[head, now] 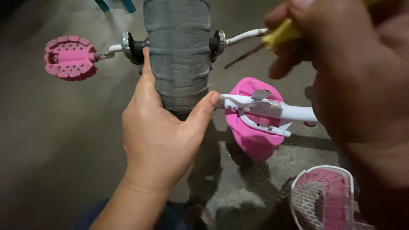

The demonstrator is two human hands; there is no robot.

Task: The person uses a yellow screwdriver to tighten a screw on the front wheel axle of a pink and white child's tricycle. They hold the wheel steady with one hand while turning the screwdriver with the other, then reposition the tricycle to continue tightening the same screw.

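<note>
Your left hand clasps the grey tyre at scene centre, thumb on its right side and fingers along its left, closed round the tread. Your right hand sits near the camera at upper right, blurred, its fingers curled shut on a yellow handle whose thin shaft points toward the right crank. A pink pedal sticks out far left of the tyre. Right of your left thumb lies the white frame over a pink seat. A pink basket sits near right on the floor.
</note>
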